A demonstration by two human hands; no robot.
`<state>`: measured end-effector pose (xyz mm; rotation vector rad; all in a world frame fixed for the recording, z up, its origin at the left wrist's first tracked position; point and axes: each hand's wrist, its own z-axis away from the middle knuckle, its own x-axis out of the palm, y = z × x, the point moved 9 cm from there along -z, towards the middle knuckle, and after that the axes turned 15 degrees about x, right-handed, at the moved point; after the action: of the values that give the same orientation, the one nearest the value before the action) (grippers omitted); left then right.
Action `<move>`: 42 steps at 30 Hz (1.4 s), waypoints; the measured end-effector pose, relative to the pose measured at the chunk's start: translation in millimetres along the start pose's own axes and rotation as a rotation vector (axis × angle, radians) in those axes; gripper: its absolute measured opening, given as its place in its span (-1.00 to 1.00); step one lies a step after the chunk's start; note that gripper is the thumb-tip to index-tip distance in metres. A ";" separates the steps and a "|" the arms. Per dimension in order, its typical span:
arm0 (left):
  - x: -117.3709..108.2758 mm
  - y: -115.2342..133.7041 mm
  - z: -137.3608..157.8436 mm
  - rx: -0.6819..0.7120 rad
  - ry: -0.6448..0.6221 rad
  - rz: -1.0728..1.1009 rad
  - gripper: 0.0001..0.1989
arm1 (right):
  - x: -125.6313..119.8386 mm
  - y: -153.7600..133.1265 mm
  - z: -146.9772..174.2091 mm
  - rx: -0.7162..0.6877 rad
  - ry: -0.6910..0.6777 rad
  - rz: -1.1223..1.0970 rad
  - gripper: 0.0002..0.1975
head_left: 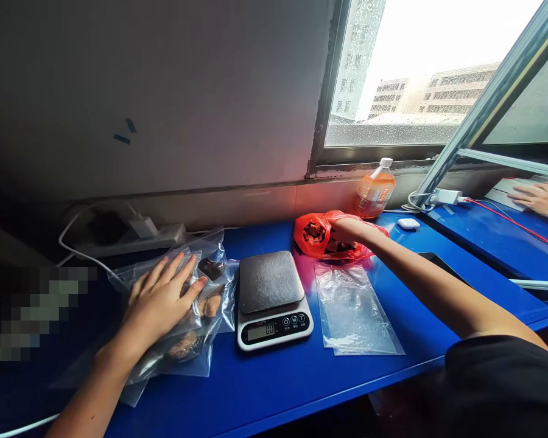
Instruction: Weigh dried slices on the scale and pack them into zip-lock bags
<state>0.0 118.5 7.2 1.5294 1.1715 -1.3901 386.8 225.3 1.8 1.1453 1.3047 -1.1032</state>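
My left hand (164, 298) lies flat, fingers spread, on a pile of clear plastic bags (221, 304) that hold brown lumpy pieces. My right hand (349, 231) reaches into a red plastic bag (308, 243); its fingers are hidden inside, among dark brown pieces. Between the two hands sits a white digital kitchen scale (274, 292) with a bare metal plate, its display reading 0.0. In front of the red bag, flat clear plastic bags (358, 310) with nothing in them lie on the blue table (265, 389).
A bottle of orange drink (377, 190) stands behind the red bag. Close by are a white earbud case (408, 224) and a dark flat device (442, 267), partly behind my right forearm. A power strip (164, 237) runs along the wall. Another person's hand (543, 199) shows at far right.
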 end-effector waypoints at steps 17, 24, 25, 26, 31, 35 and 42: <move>-55.2 38.2 16.0 0.169 0.367 0.058 -0.40 | -37.2 -51.6 164.0 -0.038 -0.134 -0.532 -0.79; -17.9 32.6 -5.8 0.149 0.146 0.090 -0.52 | -39.4 -141.2 120.2 -0.232 -0.110 -0.459 -0.84; -16.3 30.2 -5.6 0.157 0.160 0.111 -0.53 | -44.3 -146.1 116.2 -0.248 -0.088 -0.486 -0.82; -16.2 27.7 -4.5 0.164 0.183 0.130 -0.54 | -50.5 -146.8 113.6 -0.253 -0.063 -0.536 -0.81; -15.5 21.2 0.6 0.188 0.225 0.186 -0.54 | -84.4 -70.9 112.5 0.021 0.272 -0.908 -0.85; -5.7 19.7 -1.5 0.212 0.170 0.181 -0.53 | -60.4 14.8 112.5 0.398 0.355 -0.774 -0.81; 3.7 22.9 -2.6 0.245 0.089 0.118 -0.50 | -8.8 17.8 64.2 0.087 0.030 -0.307 -0.73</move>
<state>22.6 114.5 2.8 1.8178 0.9723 -1.4393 412.5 163.4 7.5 1.0500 1.5034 -1.3814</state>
